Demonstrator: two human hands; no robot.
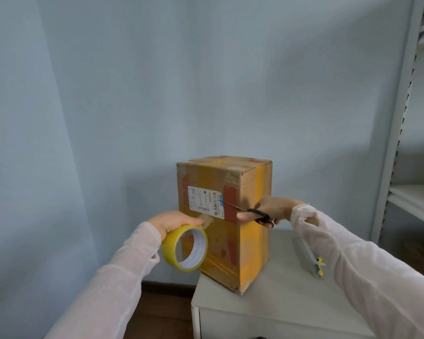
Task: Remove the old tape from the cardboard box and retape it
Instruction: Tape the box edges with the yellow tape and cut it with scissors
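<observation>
The cardboard box (252, 241) stood upright on the white surface (279, 297), one corner turned toward the camera, with yellowish tape running down its sides and a white shipping label (205, 201) on its left face. The left hand (173, 221) gripped a roll of yellow tape (169, 250) from above, fingers curled over its rim, holding it just beside the box's left face, below the label. The right hand (272, 207) was closed through the black handles of a pair of scissors (258, 215), whose blades pointed at the left face near the label's edge. A grey tool with yellow parts (309, 258) lay on the surface to the right, apart from the box. Metal shelving (402, 118) stood at the far right.
</observation>
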